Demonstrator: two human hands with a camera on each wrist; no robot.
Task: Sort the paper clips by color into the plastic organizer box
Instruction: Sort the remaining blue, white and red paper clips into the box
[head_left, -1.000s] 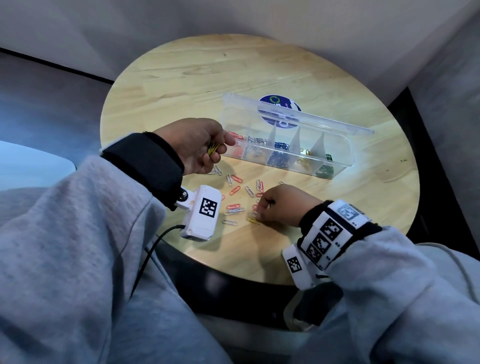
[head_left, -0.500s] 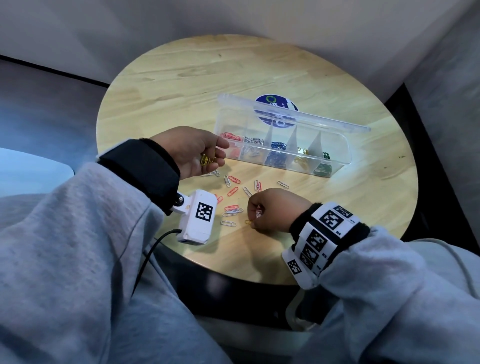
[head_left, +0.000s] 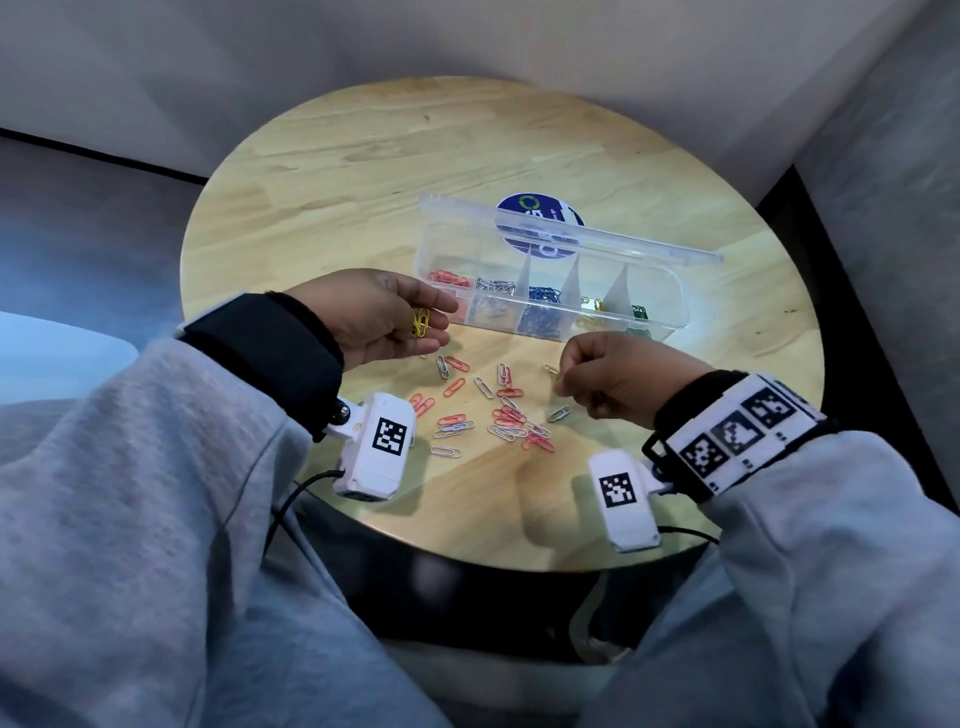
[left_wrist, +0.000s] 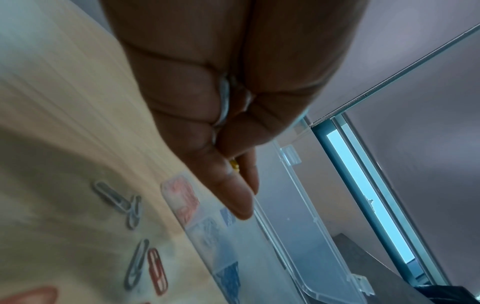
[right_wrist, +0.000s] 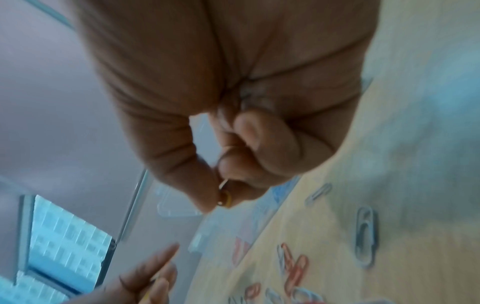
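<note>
A clear organizer box (head_left: 661, 295) lies open on the round wooden table (head_left: 363, 171), its lid (head_left: 639, 248) folded back. Its compartments hold red, silver, blue, yellow and green clips from left to right. My left hand (head_left: 441, 322) hovers at the box's left end and holds a few yellow paper clips (head_left: 420, 323) between thumb and fingers; a yellow tip (left_wrist: 234, 164) shows in the left wrist view. My right hand (head_left: 566, 379) is raised just in front of the box, pinching one yellow clip (right_wrist: 225, 198) between thumb and forefinger. Loose red and silver clips (head_left: 498, 413) lie scattered between both hands.
White wrist cameras (head_left: 376, 447) (head_left: 623, 499) hang below both wrists above the table's near edge. A blue round sticker (head_left: 540, 213) sits behind the box. Grey walls close in behind and to the right of the table.
My right hand has lifted off the loose pile with a yellow clip and moved right, toward the box. My left hand has loosened, so its yellow clips show.
</note>
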